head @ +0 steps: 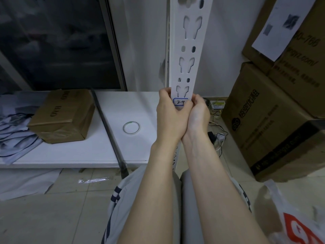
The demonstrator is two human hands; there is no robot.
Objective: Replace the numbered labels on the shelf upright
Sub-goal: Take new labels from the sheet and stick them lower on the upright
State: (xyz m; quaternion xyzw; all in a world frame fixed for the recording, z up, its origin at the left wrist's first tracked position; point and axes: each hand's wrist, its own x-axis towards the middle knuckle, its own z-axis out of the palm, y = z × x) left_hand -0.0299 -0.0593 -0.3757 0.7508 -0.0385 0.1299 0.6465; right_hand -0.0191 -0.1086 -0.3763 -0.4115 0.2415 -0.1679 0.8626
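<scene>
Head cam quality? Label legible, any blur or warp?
Head view: dim, even light, no glare. Label between left hand and right hand reads 2-4. Wide-angle tilts the upright; print on the boxes at right is blurred.

Sits flat and level as a small white rectangular paper label (180,102) with blue border and handwritten "2-4", stuck just below one slot on a tall white metal shelf upright (189,50) standing vertical, punched with butterfly-shaped slots and oval holes.
</scene>
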